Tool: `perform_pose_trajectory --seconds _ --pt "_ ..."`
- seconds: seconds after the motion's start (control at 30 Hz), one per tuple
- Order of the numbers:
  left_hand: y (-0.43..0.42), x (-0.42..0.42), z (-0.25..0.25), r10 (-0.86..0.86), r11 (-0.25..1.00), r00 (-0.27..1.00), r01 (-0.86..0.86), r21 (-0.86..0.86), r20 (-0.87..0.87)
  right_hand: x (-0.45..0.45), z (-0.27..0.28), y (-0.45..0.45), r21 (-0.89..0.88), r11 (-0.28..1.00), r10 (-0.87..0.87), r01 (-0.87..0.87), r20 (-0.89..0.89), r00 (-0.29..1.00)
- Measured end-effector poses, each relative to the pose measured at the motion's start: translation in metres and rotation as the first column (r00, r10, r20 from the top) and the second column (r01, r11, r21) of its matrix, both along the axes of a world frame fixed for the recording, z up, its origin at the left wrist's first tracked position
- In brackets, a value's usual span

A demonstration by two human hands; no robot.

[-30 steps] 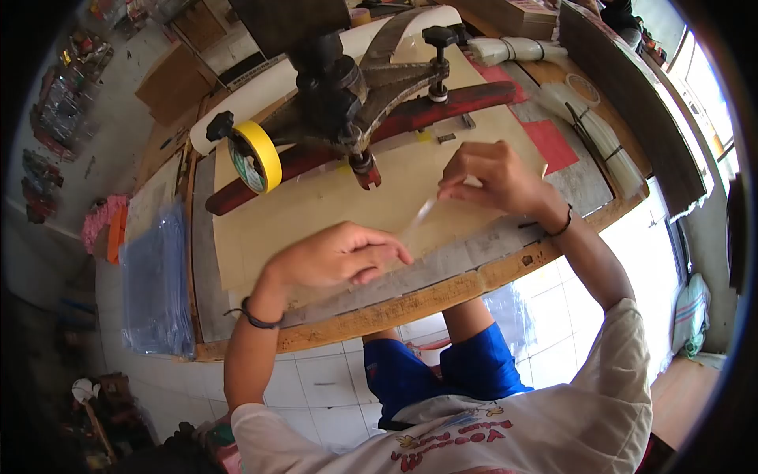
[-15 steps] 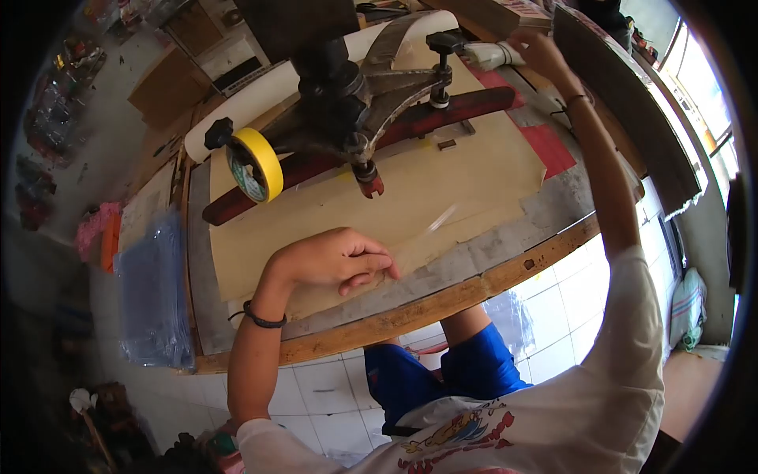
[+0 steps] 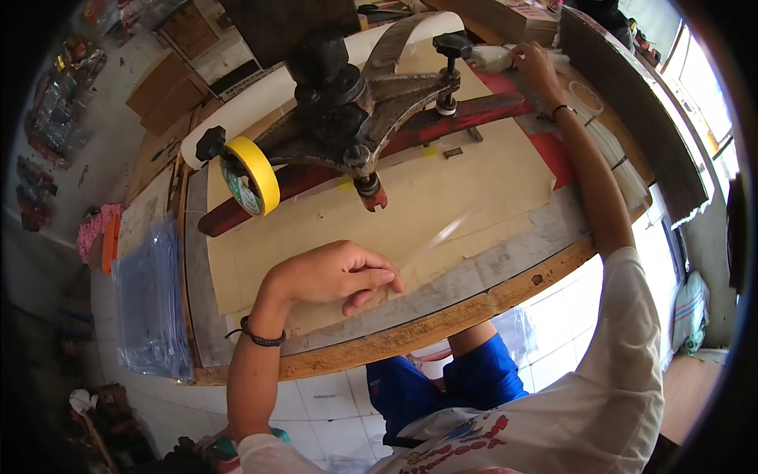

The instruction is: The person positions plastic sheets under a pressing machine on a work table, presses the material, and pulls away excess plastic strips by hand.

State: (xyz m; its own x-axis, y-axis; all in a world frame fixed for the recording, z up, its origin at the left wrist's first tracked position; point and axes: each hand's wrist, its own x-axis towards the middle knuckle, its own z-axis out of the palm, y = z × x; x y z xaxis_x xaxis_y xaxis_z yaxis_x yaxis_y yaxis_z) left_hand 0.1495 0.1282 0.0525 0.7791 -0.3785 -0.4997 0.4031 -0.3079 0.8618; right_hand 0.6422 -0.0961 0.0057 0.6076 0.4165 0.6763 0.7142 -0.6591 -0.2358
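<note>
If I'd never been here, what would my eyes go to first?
Probably the bright yellow tape roll, by a black knob on the picture's left. Next, the dark metal machine at top middle, its long red bar slanting over a tan sheet. Then the left hand near a clear strip on the sheet, and the right hand at a bundle of clear strips in the upper right.

The machine (image 3: 339, 103) is cut off above; unclear whether the right fingers (image 3: 518, 53) grip the bundle (image 3: 491, 58).
</note>
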Motion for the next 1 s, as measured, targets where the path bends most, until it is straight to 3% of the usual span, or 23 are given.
perform_pose_trajectory --seconds 0.27,0.37,0.47,0.5,0.57,0.67,0.7,0.77,0.87,0.97,1.0 --pt "-0.001 -0.002 0.005 -0.016 0.998 1.0 0.016 0.057 0.002 -0.024 0.006 0.004 0.024 0.999 0.028 -0.03 0.061 0.998" --pt "-0.001 -0.001 0.008 -0.04 0.996 0.999 0.038 0.086 0.015 -0.018 -0.002 0.009 0.075 0.993 -0.092 0.094 -0.024 0.995" --pt "0.002 -0.004 0.005 -0.038 0.996 0.999 0.038 0.078 0.001 0.0 0.022 -0.014 0.054 0.997 -0.053 0.054 -0.031 0.998" --pt "0.001 -0.006 0.004 -0.034 0.997 0.999 0.034 0.073 -0.004 -0.031 0.053 -0.02 0.148 0.971 -0.181 0.189 -0.064 0.981" --pt "0.003 -0.005 0.003 -0.039 0.998 0.999 0.039 0.05 -0.006 -0.043 0.085 -0.056 0.275 0.953 -0.112 0.128 -0.073 0.991" --pt "0.003 -0.005 0.004 -0.045 0.998 0.999 0.044 0.042 0.016 -0.064 0.071 -0.112 -0.027 0.995 -0.096 0.094 -0.103 0.99" --pt "0.003 -0.005 0.004 -0.039 0.998 0.999 0.038 0.046 0.017 -0.064 0.05 -0.127 -0.221 0.969 -0.161 0.113 -0.216 0.963" --pt "0.004 -0.004 0.002 -0.039 0.999 0.999 0.038 0.034 0.028 -0.088 0.003 -0.146 -0.21 0.978 0.01 0.011 0.102 0.995" --pt "0.003 -0.004 0.002 -0.044 0.998 0.999 0.043 0.037 0.029 -0.113 0.028 -0.155 -0.036 0.999 -0.043 0.032 -0.391 0.919" --pt "0.002 -0.003 0.004 -0.047 0.999 0.998 0.047 0.017 0.036 -0.143 0.032 -0.152 0.007 0.987 -0.149 0.161 -0.342 0.928" --pt "0.003 -0.003 0.001 -0.046 0.999 0.998 0.045 0.009 0.04 -0.14 0.033 -0.156 0.022 0.98 -0.171 0.196 -0.4 0.901"
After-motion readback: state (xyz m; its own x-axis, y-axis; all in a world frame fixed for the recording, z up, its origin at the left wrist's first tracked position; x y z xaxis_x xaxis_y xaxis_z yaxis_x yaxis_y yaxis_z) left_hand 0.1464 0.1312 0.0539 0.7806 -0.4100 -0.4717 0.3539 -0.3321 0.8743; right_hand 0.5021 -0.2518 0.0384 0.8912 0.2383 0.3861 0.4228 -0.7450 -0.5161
